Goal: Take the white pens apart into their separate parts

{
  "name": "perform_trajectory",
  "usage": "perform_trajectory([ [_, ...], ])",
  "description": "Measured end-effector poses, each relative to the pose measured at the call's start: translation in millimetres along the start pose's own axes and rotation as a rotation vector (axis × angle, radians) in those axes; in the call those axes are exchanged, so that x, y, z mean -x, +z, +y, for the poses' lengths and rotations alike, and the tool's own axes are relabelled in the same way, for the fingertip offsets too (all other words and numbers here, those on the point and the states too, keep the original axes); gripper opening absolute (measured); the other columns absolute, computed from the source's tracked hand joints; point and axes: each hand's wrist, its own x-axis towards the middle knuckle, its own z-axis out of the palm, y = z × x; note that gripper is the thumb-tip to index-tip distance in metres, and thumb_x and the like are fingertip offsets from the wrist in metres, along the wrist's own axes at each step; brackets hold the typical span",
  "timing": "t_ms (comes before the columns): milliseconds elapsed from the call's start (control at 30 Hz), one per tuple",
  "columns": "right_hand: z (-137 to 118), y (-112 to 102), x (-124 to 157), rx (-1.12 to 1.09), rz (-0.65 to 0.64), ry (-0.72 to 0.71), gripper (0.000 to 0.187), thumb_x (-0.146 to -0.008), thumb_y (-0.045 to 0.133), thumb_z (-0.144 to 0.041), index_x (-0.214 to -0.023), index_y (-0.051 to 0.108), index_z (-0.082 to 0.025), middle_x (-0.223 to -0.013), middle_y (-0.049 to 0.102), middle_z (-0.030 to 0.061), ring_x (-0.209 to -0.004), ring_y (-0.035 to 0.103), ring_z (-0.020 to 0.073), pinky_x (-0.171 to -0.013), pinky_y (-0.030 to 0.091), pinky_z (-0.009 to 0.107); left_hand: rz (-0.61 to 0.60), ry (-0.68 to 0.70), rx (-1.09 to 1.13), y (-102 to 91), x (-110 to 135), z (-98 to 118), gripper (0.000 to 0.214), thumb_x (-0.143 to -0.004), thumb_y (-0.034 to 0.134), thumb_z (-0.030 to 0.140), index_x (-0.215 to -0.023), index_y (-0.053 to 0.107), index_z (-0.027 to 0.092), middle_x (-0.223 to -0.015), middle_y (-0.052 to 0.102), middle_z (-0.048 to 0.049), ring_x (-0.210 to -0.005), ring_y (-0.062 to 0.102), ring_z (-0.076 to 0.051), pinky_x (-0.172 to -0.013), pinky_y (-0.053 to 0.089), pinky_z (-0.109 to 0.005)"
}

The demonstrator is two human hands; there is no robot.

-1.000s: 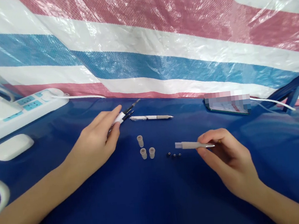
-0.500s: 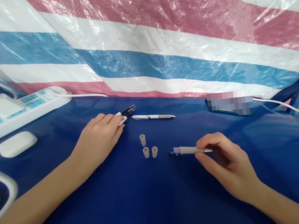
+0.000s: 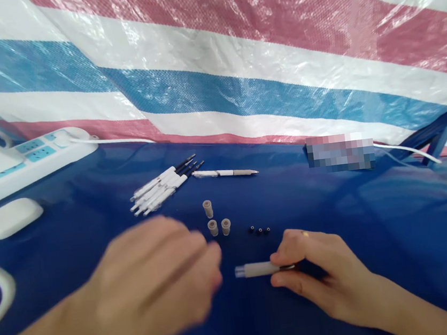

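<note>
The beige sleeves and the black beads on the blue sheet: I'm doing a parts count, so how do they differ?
The beige plastic sleeves are pale, while the black beads are dark. The sleeves look clearly larger than the beads. The sleeves appear to stand on end in a loose triangle, while the beads sit in a short row to their right in this view. Both are groups of three, untouched on the blue sheet.

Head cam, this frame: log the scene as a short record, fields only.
Right hand: pinching a grey pen barrel
Left hand: blurred, grip unclear, nearest three grey sleeves
Beside barrel: three black beads
Farther out: pile of white pens, one white-and-grey pen
Surface: blue sheet
Far left: power strip, white box
Backdrop: striped tarp
</note>
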Motion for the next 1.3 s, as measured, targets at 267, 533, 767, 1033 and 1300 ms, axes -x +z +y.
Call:
perform_trajectory([
  [267,-4,9,2,-0.020,-0.113,0.121,0.015,-0.094,0.060,-0.020,-0.108,0.058,-0.025,-0.092,0.066,-0.0044,-0.078,0.061,0.0075,-0.073,0.046,0.018,-0.348,0.090,0.008,15.4,-4,39,0.043,-0.103,0.017,0.014,-0.090,0.057,0.017,-0.063,0.064,0.0029,-0.050,0.060,-0.016,-0.038,0.037,-0.033],
  [533,-2,15,-1,0.568,-0.200,-0.186,0.030,-0.100,0.038,-0.010,-0.077,0.057,-0.014,-0.070,0.053,0.0014,-0.058,0.039,0.0149,-0.052,0.034,0.032,-0.372,0.059,0.121,29.2,13,34,0.028,-0.103,0.032,0.021,-0.085,0.054,0.018,-0.064,0.059,0.0030,-0.049,0.058,-0.016,-0.041,0.034,-0.032],
  [767,-9,8,3,0.727,-0.137,-0.352,0.031,-0.096,0.033,-0.002,-0.094,0.064,-0.005,-0.070,0.058,0.0067,-0.059,0.044,0.0180,-0.053,0.040,0.033,-0.588,-0.117,0.331,21.4,4,30,0.035,-0.103,0.027,0.026,-0.084,0.055,0.021,-0.067,0.062,0.0039,-0.053,0.059,-0.013,-0.050,0.039,-0.026],
  [1033,-4,11,0,0.397,-0.149,0.037,0.026,-0.101,0.042,-0.036,-0.105,0.060,-0.017,-0.082,0.064,0.0033,-0.072,0.059,0.0177,-0.064,0.049,0.030,-0.549,-0.062,0.254,28.2,4,27,0.033,-0.103,0.028,0.026,-0.088,0.057,0.019,-0.067,0.063,0.0012,-0.054,0.060,-0.016,-0.049,0.037,-0.027],
  [1300,-3,10,0,0.290,-0.135,0.088,0.013,-0.100,0.044,-0.022,-0.104,0.056,-0.019,-0.092,0.064,0.0036,-0.081,0.060,0.0165,-0.072,0.049,0.029,-0.549,-0.040,0.275,30.0,6,25,0.034,-0.103,0.026,0.026,-0.091,0.056,0.019,-0.067,0.063,0.0020,-0.053,0.060,-0.016,-0.048,0.037,-0.029],
])
